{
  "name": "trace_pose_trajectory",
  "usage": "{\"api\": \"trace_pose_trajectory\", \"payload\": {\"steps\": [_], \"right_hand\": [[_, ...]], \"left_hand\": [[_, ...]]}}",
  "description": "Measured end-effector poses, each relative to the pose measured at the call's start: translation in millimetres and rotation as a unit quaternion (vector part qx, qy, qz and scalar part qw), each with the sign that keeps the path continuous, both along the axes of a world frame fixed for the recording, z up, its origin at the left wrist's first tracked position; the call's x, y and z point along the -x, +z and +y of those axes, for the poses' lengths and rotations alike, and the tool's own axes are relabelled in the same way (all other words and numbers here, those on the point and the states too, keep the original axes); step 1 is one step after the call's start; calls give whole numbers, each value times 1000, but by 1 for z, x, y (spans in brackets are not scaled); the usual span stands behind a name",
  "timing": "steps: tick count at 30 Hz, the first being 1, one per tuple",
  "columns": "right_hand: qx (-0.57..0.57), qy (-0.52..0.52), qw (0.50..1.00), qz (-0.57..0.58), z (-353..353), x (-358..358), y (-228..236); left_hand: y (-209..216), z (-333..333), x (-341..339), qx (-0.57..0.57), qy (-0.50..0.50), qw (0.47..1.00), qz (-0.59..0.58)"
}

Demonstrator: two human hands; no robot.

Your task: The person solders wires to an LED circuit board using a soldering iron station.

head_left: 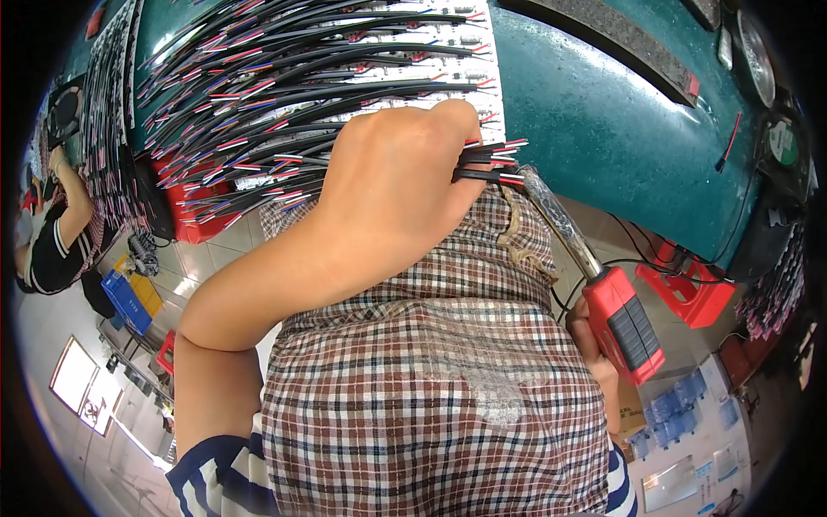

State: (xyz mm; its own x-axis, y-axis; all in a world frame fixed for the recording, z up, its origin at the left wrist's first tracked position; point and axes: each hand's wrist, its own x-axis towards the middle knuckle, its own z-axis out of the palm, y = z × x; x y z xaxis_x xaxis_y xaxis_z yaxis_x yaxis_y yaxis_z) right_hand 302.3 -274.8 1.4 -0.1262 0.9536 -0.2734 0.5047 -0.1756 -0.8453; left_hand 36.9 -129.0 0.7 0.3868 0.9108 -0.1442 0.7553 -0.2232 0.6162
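Note:
My left hand (396,172) is closed around a bundle of black cables (487,164). Their red, white and black wire ends stick out to the right past the fingers. Behind and beside the hand lies a white panel of circuit boards (444,65), with rows of black cables (284,108) lying across it. In my right hand (594,345) is a soldering iron (629,323) with a red and black handle. Its metal shaft points up and left, and its tip end is close to the cable ends; I cannot tell if they touch. The handle hides part of the right fingers.
The green worktable (594,112) carries a dark bar (616,39), a single loose cable (730,142) and a small fan (782,142). Red stools (689,289) stand below its edge. Another person's arm (76,198) is at the far left, by more cables (103,129).

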Motion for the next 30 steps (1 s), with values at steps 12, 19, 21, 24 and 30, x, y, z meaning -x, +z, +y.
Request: {"api": "trace_pose_trajectory", "payload": {"steps": [12,19,21,24,30], "right_hand": [[-14,-49,999,-15,-29,-13,-14],[6,-10,1000,0,-16,-10,-13],[19,-20,1000,-2,-15,-7,-12],[17,-39,999,18,-11,-5,-11],[-43,8,999,-19,-5,-6,0]], "left_hand": [[-2,1,1,-7,-2,1000,4],[-2,6,1,-12,-3,1000,18],[-2,6,1,-13,-4,1000,18],[-3,6,1,-11,-5,1000,16],[-3,5,0,-7,-3,1000,16]]}}
